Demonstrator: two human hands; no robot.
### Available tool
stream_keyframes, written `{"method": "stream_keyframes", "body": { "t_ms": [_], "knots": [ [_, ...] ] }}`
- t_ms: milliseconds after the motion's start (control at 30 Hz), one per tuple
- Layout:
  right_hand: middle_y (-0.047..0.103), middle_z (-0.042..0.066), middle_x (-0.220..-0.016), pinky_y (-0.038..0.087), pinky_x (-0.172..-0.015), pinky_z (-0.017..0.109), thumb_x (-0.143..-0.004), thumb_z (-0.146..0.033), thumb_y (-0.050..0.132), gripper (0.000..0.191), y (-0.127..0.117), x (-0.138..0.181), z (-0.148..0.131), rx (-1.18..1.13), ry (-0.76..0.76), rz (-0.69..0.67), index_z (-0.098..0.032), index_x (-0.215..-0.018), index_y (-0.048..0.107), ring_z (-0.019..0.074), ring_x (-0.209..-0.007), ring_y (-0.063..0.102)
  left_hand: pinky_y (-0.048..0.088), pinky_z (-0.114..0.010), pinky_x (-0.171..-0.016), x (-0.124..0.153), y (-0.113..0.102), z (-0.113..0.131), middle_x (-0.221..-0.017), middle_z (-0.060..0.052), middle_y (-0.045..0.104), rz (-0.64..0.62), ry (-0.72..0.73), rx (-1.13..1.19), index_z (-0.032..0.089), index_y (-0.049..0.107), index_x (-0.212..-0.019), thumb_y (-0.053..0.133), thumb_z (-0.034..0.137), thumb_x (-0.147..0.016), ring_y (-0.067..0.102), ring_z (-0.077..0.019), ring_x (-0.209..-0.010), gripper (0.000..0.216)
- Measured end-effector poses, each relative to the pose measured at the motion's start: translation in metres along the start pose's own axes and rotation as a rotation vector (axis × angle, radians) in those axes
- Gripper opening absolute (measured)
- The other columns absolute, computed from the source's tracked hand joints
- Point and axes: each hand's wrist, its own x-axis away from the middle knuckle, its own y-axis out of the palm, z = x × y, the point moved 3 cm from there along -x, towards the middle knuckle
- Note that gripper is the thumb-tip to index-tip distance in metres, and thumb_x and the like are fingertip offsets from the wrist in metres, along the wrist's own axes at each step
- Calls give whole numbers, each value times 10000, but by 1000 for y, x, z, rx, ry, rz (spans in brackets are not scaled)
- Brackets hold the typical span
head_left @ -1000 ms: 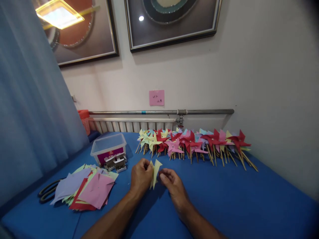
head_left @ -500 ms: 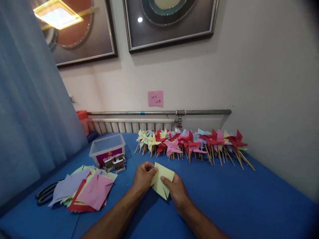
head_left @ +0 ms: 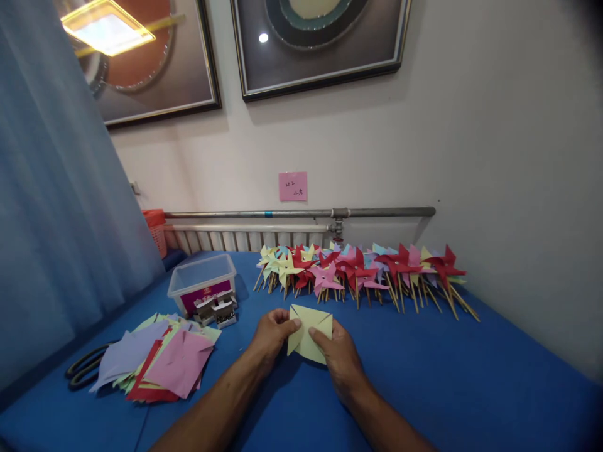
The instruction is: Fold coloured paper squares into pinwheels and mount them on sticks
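Observation:
Both my hands hold a pale yellow paper square with cuts running in from its corners, just above the blue table. My left hand pinches its left edge with thumb and fingers closed. My right hand grips its lower right part, thumb on top. A pile of coloured paper squares lies to the left of my left forearm.
A long row of finished paper pinwheels on sticks lies along the wall. A clear lidded plastic box and small staplers sit at the left. Black scissors lie by the curtain. An orange basket stands in the corner.
The yellow paper was folded up and narrow between my fingers a second ago; it now lies opened out as a flat square held by both hands, which have come closer together.

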Motion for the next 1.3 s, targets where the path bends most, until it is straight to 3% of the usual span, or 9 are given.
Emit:
{"method": "stream_keyframes", "body": {
  "t_ms": [133, 367, 633, 867, 1033, 1300],
  "knots": [
    [833, 91, -973, 611, -706, 388, -660, -449, 853, 499, -4, -3, 3, 5, -2, 4, -199, -1074, 727, 302, -800, 780, 499, -287, -632, 3, 2, -3, -691, -89, 746, -109, -54, 14, 101, 738, -762, 984, 420, -434, 650, -178, -607, 519],
    [830, 86, -982, 611, -672, 381, -646, -469, 886, 541, -4, -3, 7, 20, 19, -10, -212, -1091, 713, 296, -785, 776, 468, -277, -606, 2, 2, -3, -646, -85, 731, -110, -63, -22, 97, 755, -730, 928, 384, -480, 627, -174, -574, 418],
    [823, 69, -929, 599, -641, 358, -639, -418, 888, 493, -2, -3, 3, 12, -1, -31, -216, -1053, 713, 252, -701, 741, 417, -247, -570, 11, 12, 6, -645, -71, 721, -241, -20, -18, 99, 779, -775, 841, 388, -585, 561, -135, -534, 352],
    [828, 81, -964, 603, -696, 370, -628, -402, 902, 461, -5, -6, 0, 6, -27, -8, -222, -1014, 724, 283, -800, 763, 474, -274, -618, 6, 6, 0, -699, -95, 752, -196, -45, -2, 93, 784, -813, 933, 412, -498, 618, -168, -571, 472],
    [819, 68, -873, 596, -666, 377, -686, -524, 866, 500, -5, -6, 0, -74, 20, -53, -213, -1049, 719, 291, -762, 769, 480, -287, -640, 3, 5, -4, -714, -117, 757, -207, -56, 11, 78, 788, -813, 935, 462, -515, 627, -177, -582, 508],
    [809, 54, -839, 563, -629, 343, -730, -619, 829, 464, -8, -6, -4, -83, 7, -33, -210, -914, 710, 279, -771, 756, 481, -285, -644, -2, 1, -7, -727, -121, 769, -137, -58, 9, 92, 780, -781, 914, 452, -542, 629, -173, -586, 453]
  ]
}}
